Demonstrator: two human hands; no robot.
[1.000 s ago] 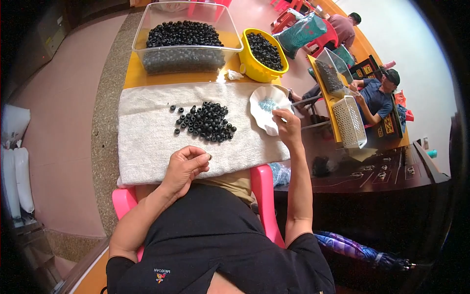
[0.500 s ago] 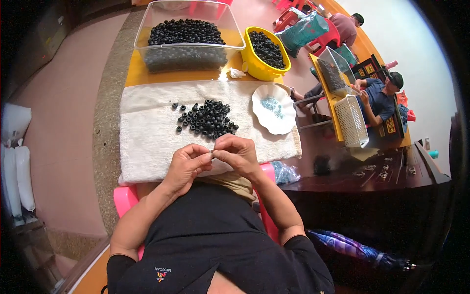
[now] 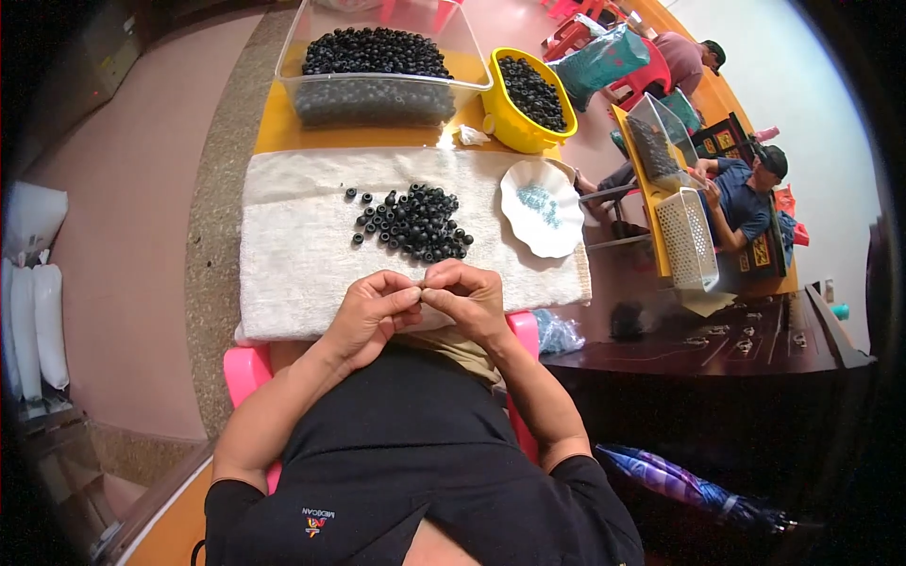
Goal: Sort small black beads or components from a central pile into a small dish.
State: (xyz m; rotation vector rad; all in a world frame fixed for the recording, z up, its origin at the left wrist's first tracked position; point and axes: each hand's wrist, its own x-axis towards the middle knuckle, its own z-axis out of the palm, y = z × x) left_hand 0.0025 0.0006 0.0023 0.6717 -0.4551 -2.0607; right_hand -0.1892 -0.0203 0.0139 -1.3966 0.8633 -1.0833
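My left hand and my right hand meet fingertip to fingertip over the near edge of a white towel. Thumb and forefinger are pinched on each hand, around something too small and covered to make out. Just beyond my fingers lies a loose heap of black round beads with holes; a few sit apart on its left. To the right of the heap, a white scalloped dish holds tiny pale-blue pieces.
Behind the towel stand a clear plastic bin and a yellow tub, both with black beads. A crumpled tissue lies between them. On the right, a person works beside a white perforated basket. A folded umbrella lies lower right.
The table and its contents sit slightly further right and higher in the picture, as the view has shifted. My fingertips remain pinched together; the bead heap looks unchanged.
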